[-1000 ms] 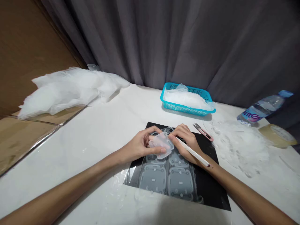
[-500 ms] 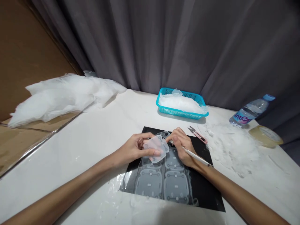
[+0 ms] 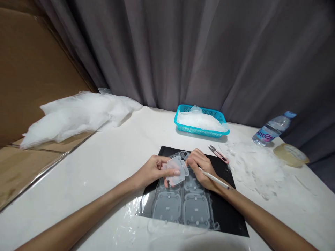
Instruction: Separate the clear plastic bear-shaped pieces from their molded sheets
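Note:
My left hand (image 3: 153, 170) grips a small translucent plate-like piece (image 3: 178, 168) with notched edges and small dots, thumb on top and fingers beneath. Close beside it, my right hand (image 3: 202, 167) is closed round a slim white pen-like tool (image 3: 215, 179), whose back end points toward my wrist. The tool's tip is hidden by the fingers, so I cannot tell whether it touches the piece. Under both hands lies a clear moulded sheet (image 3: 168, 209) of similar pieces, on a black mat (image 3: 230, 216).
Pink-handled thread snips (image 3: 220, 155) lie at the mat's far right corner. Clear scraps (image 3: 258, 170) are strewn to the right, near a tape roll (image 3: 290, 156) and water bottle (image 3: 270, 130). A blue basket (image 3: 201, 130) holds white material. White bags (image 3: 78, 113) rest on cardboard (image 3: 15, 157) at left.
The piece in my left hand has turned, showing its face more squarely. My right hand stays beside it with the tool. The whole view has shifted slightly.

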A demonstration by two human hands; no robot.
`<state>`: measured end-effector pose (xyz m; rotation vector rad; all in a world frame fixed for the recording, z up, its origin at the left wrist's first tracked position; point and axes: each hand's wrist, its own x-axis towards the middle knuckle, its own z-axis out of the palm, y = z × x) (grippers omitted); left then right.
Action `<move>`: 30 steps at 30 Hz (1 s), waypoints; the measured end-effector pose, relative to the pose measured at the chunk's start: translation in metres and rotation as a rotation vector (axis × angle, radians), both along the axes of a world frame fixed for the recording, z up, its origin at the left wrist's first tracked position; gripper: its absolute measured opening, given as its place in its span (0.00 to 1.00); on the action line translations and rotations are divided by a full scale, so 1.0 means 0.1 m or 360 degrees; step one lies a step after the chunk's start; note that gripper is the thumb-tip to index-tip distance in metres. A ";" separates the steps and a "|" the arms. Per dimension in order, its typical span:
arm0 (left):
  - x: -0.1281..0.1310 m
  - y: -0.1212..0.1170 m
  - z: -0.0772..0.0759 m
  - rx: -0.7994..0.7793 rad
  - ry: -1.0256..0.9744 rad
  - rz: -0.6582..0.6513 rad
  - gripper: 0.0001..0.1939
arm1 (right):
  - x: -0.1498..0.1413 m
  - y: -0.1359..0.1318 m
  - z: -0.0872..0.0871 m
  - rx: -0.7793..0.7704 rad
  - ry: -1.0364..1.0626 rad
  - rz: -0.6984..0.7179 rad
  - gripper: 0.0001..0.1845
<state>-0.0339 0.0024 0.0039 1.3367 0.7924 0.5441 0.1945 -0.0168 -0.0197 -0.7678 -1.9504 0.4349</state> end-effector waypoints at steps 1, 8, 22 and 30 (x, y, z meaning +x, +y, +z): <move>0.00 0.00 -0.01 0.0008 0.0000 -0.0004 0.14 | 0.00 0.00 0.00 -0.0004 -0.0005 -0.0003 0.17; 0.02 0.00 -0.01 0.0038 -0.0008 -0.0068 0.14 | 0.03 0.05 -0.03 -0.0151 0.0045 -0.0115 0.20; 0.00 -0.02 0.04 0.0103 0.0025 -0.0062 0.13 | 0.02 -0.01 -0.04 0.0005 0.0009 0.0044 0.19; -0.01 0.00 -0.03 0.0209 0.0094 -0.0045 0.15 | 0.04 -0.06 -0.05 0.0007 -0.0083 -0.0074 0.08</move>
